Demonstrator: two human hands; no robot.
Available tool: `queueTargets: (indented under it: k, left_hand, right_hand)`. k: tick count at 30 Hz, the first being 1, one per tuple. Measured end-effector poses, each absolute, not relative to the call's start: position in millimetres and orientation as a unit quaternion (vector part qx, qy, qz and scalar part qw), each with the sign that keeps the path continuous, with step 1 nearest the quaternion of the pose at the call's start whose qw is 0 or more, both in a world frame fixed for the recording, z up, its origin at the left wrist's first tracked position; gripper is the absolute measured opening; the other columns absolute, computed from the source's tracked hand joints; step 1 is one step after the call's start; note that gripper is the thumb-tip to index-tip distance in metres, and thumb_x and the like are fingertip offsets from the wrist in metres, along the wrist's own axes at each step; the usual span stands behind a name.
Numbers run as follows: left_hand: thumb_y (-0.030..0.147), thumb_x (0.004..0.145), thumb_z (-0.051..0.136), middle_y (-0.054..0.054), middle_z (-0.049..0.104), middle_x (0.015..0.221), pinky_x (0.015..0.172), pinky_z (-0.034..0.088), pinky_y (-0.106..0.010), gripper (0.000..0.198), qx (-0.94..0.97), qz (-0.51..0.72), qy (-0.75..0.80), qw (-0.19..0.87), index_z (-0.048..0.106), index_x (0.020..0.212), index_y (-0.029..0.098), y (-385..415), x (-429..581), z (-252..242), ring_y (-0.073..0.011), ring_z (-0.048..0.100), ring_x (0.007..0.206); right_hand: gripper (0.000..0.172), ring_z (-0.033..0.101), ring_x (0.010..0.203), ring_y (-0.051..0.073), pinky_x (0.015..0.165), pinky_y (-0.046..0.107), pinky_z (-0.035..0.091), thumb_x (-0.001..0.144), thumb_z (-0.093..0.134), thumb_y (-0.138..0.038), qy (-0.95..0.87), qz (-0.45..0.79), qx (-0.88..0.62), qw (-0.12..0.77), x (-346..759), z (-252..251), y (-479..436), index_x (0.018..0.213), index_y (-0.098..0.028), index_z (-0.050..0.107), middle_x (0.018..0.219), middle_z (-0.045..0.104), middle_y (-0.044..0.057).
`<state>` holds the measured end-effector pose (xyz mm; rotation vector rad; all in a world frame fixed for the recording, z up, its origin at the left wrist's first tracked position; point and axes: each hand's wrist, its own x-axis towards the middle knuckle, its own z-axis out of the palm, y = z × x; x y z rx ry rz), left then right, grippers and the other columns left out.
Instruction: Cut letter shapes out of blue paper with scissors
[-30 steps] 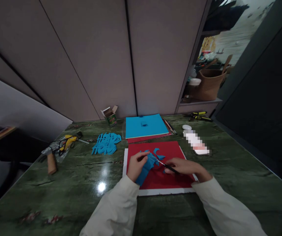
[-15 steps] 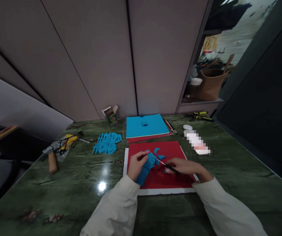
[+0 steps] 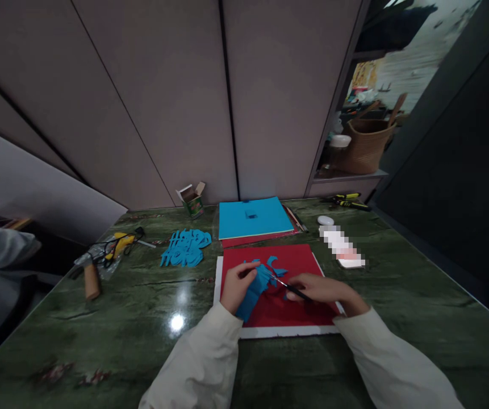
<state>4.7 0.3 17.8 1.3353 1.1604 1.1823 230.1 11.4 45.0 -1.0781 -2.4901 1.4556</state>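
The left hand is closed on a blue paper cutout and pinches it over the red sheet. The right hand grips a thin craft knife whose tip touches the cutout. The sheet lies on the green worktop.

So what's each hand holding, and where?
Left hand pinches the blue paper cutout near its upper edge; right hand holds a thin tool by its handle.

Dim, wide-angle warped edges, overhead glare on the table, perhaps slight blur.
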Motion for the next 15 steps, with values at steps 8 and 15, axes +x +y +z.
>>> queueTargets:
  k: [8,15]
  left_hand:
    - [0.024,0.070,0.056,-0.010,0.066,0.096,0.081,0.044,-0.033,0.026,0.551,0.488,0.470,0.487,0.066,0.093,0.015,0.2,4.8,17.0,-0.0219,0.059,0.091]
    - [0.024,0.069,0.057,-0.010,0.067,0.095,0.082,0.044,-0.034,0.026,0.547,0.489,0.472,0.488,0.067,0.091,0.015,-0.3,5.4,18.3,-0.0223,0.060,0.090]
  right_hand:
    - [0.043,0.042,0.056,0.010,0.051,0.021,0.031,0.078,0.044,-0.052,-0.810,0.470,-0.349,0.034,230.7,42.5,11.9,0.079,-0.012,0.060,0.065,0.052,0.000]
    - [0.044,0.043,0.059,0.011,0.052,0.021,0.033,0.078,0.044,-0.052,-0.809,0.474,-0.346,0.036,231.3,42.7,11.9,0.082,-0.011,0.060,0.068,0.053,0.001]
